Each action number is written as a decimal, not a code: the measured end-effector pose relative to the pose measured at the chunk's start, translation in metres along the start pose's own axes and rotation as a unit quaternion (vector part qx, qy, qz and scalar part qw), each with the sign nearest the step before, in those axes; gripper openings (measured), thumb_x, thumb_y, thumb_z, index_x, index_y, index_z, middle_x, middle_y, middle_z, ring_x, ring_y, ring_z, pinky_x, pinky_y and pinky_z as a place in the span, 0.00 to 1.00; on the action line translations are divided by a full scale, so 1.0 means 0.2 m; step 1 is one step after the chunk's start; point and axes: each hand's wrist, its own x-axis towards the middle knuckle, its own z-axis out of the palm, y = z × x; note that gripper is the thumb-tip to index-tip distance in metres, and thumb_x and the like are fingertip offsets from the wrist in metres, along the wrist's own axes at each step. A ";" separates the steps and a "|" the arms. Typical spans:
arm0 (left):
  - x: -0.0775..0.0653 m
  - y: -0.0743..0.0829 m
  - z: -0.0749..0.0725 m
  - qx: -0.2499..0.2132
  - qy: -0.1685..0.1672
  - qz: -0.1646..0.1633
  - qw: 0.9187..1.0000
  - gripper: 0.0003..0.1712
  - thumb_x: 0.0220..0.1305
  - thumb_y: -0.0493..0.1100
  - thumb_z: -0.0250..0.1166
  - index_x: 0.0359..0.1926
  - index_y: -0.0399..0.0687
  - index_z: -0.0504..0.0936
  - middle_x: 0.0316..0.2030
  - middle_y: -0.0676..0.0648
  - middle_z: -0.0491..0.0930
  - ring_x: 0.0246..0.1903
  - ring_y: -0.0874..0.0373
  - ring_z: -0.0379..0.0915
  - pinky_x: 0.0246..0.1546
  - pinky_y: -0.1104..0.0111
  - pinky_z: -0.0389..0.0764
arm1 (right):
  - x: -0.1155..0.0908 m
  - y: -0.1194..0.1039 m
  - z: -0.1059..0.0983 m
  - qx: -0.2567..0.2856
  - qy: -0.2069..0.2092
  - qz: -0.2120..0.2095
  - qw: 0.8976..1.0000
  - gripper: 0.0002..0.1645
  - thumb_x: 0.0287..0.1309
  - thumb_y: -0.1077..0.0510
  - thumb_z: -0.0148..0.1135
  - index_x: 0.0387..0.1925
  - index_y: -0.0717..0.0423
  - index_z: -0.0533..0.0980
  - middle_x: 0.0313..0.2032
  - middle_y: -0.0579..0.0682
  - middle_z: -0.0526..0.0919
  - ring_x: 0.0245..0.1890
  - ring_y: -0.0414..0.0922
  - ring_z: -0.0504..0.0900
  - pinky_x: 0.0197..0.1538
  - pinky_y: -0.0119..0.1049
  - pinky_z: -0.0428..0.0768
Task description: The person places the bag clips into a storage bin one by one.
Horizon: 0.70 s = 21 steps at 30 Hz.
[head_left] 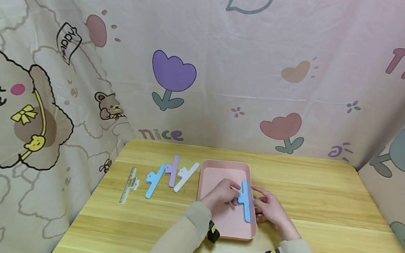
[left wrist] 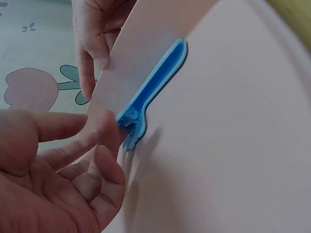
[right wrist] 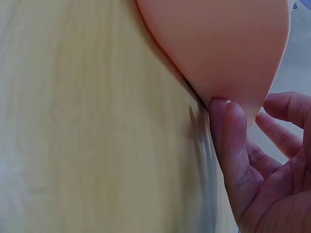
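A blue long-jawed clip (head_left: pixel 245 203) lies in the pink tray (head_left: pixel 213 164), lengthwise along its right wall. My left hand (head_left: pixel 222 194) reaches into the tray beside the clip's handle. In the left wrist view, the fingertips of the left hand (left wrist: pixel 73 179) are bent near the handle of the clip (left wrist: pixel 155 77), with the thumb apart from it; whether they touch it is hard to tell. Outside the tray's right side is my right hand (head_left: pixel 270 206). Its fingertips (right wrist: pixel 234 121) touch the outer wall of the tray (right wrist: pixel 223 48) in the right wrist view.
Left of the tray, several more clips lie on the wooden table (head_left: pixel 329 209): a white one (head_left: pixel 186 177), a purple one (head_left: pixel 173 171), another blue one (head_left: pixel 155 181) and a clear one (head_left: pixel 128 185). A patterned cloth (head_left: pixel 225 62) hangs behind the table.
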 end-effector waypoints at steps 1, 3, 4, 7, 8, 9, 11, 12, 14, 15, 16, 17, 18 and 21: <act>0.00 0.00 0.00 -0.002 -0.002 -0.006 1.000 0.16 0.68 0.35 0.60 0.55 0.38 0.79 0.24 0.44 0.83 0.20 0.57 0.80 0.20 0.71 0.74 | 0.00 0.00 0.00 -0.001 0.001 0.000 1.000 0.31 0.66 0.66 0.53 0.70 0.56 0.64 0.39 0.60 0.81 0.29 0.51 0.84 0.27 0.47 0.84; -0.01 0.00 -0.01 -0.007 -0.004 -0.014 1.000 0.17 0.69 0.37 0.60 0.57 0.39 0.78 0.25 0.44 0.83 0.23 0.55 0.81 0.22 0.69 0.74 | 0.00 0.00 0.00 -0.003 -0.001 -0.001 1.000 0.31 0.66 0.66 0.53 0.70 0.57 0.64 0.40 0.61 0.81 0.29 0.51 0.84 0.27 0.47 0.84; -0.02 0.00 -0.01 -0.009 -0.006 -0.015 1.000 0.17 0.69 0.38 0.60 0.57 0.40 0.77 0.26 0.44 0.83 0.23 0.54 0.82 0.22 0.69 0.75 | -0.01 0.00 0.00 -0.002 -0.001 0.000 1.000 0.31 0.66 0.66 0.53 0.70 0.57 0.64 0.40 0.61 0.81 0.30 0.51 0.84 0.27 0.47 0.84; -0.04 0.00 -0.03 -0.010 -0.011 -0.009 1.000 0.19 0.69 0.38 0.61 0.59 0.39 0.76 0.28 0.43 0.84 0.25 0.52 0.82 0.25 0.66 0.78 | -0.01 -0.01 0.00 0.001 -0.005 -0.003 1.000 0.31 0.67 0.66 0.52 0.70 0.58 0.63 0.40 0.62 0.81 0.30 0.51 0.84 0.27 0.47 0.84; -0.04 0.00 -0.04 -0.010 -0.013 -0.006 1.000 0.20 0.68 0.38 0.61 0.60 0.39 0.75 0.29 0.43 0.84 0.25 0.52 0.82 0.26 0.65 0.79 | -0.01 -0.01 0.00 0.002 -0.008 -0.006 1.000 0.31 0.67 0.66 0.52 0.71 0.59 0.63 0.40 0.62 0.81 0.30 0.52 0.84 0.27 0.48 0.84; -0.05 0.00 -0.04 -0.011 -0.016 -0.002 1.000 0.21 0.68 0.38 0.62 0.60 0.39 0.75 0.29 0.42 0.84 0.25 0.51 0.82 0.27 0.64 0.80 | -0.01 -0.01 0.00 0.005 -0.009 -0.007 1.000 0.31 0.67 0.66 0.52 0.71 0.58 0.63 0.41 0.62 0.80 0.30 0.52 0.84 0.28 0.48 0.84; -0.06 0.00 -0.06 -0.008 -0.020 0.003 1.000 0.22 0.68 0.39 0.62 0.61 0.39 0.74 0.31 0.42 0.84 0.26 0.51 0.82 0.29 0.62 0.81 | -0.02 -0.01 0.00 0.005 -0.015 -0.015 1.000 0.31 0.67 0.66 0.51 0.71 0.60 0.61 0.42 0.64 0.80 0.31 0.52 0.84 0.29 0.48 0.84; -0.06 0.00 -0.07 -0.009 -0.023 0.005 1.000 0.23 0.68 0.39 0.62 0.62 0.39 0.73 0.32 0.42 0.83 0.27 0.50 0.82 0.30 0.62 0.82 | -0.02 -0.02 0.00 0.005 -0.017 -0.017 1.000 0.31 0.68 0.66 0.51 0.71 0.61 0.61 0.43 0.64 0.80 0.31 0.52 0.84 0.29 0.48 0.84; -0.08 0.01 -0.09 -0.008 -0.026 0.006 1.000 0.24 0.68 0.41 0.63 0.63 0.41 0.73 0.34 0.43 0.83 0.28 0.50 0.82 0.32 0.60 0.83 | -0.02 -0.02 0.00 0.005 -0.017 -0.016 1.000 0.31 0.68 0.66 0.51 0.71 0.61 0.60 0.44 0.65 0.80 0.32 0.52 0.84 0.29 0.48 0.84; -0.08 0.01 -0.10 -0.006 -0.027 0.008 1.000 0.24 0.68 0.41 0.63 0.63 0.42 0.72 0.34 0.43 0.83 0.29 0.50 0.83 0.32 0.60 0.83 | -0.02 -0.01 0.00 0.004 -0.018 -0.016 1.000 0.31 0.68 0.66 0.51 0.72 0.61 0.60 0.45 0.65 0.80 0.32 0.52 0.84 0.30 0.48 0.84; -0.09 0.01 -0.11 -0.007 -0.027 0.009 1.000 0.24 0.68 0.42 0.63 0.63 0.43 0.73 0.35 0.43 0.82 0.29 0.49 0.83 0.33 0.59 0.83 | -0.02 -0.01 0.00 0.005 -0.018 -0.014 1.000 0.31 0.69 0.66 0.51 0.72 0.60 0.60 0.45 0.65 0.79 0.32 0.52 0.84 0.30 0.48 0.84; -0.10 0.02 -0.13 -0.007 -0.026 0.011 1.000 0.24 0.68 0.42 0.64 0.63 0.43 0.73 0.36 0.43 0.82 0.30 0.49 0.83 0.33 0.59 0.83 | -0.02 -0.01 0.00 0.004 -0.018 -0.012 1.000 0.31 0.69 0.65 0.51 0.72 0.60 0.60 0.45 0.65 0.79 0.32 0.52 0.84 0.30 0.48 0.84; -0.11 0.02 -0.14 -0.007 -0.027 0.016 0.999 0.24 0.68 0.42 0.64 0.63 0.44 0.73 0.37 0.43 0.82 0.30 0.49 0.83 0.33 0.59 0.83 | -0.02 -0.01 0.00 0.005 -0.017 -0.010 1.000 0.31 0.69 0.65 0.51 0.72 0.59 0.61 0.45 0.64 0.79 0.32 0.52 0.84 0.30 0.47 0.84; -0.14 0.02 -0.18 -0.012 -0.027 0.034 0.999 0.25 0.67 0.44 0.65 0.62 0.43 0.73 0.40 0.41 0.83 0.32 0.47 0.83 0.33 0.59 0.83 | -0.02 -0.01 -0.01 0.008 -0.026 -0.011 1.000 0.32 0.69 0.65 0.52 0.72 0.59 0.60 0.45 0.64 0.79 0.32 0.52 0.84 0.31 0.48 0.85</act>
